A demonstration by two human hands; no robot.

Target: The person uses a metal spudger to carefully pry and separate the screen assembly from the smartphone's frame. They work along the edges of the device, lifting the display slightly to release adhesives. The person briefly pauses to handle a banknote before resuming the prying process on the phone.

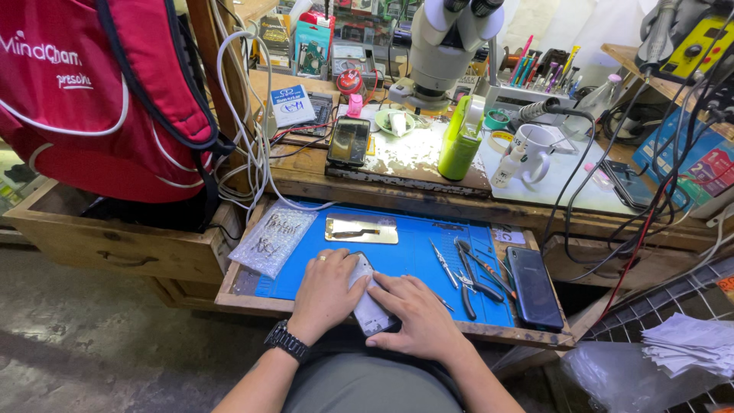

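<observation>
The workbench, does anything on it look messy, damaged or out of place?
Yes. White flakes or crumbs are scattered over the upper shelf below the microscope. On the blue mat, both hands press a pale phone; I can't tell whether it is damaged.

Blue mat (413, 252): open strip mid-mat between gold back plate (362, 229) and both hands. Left side blocked by bubble-wrap bag (273, 241). Right side crowded: tweezers (443, 263), pliers (475, 281), dark phone (533, 287) at tray edge. Upper desk (428, 183) cluttered; cables (248, 145) hang at left.
</observation>
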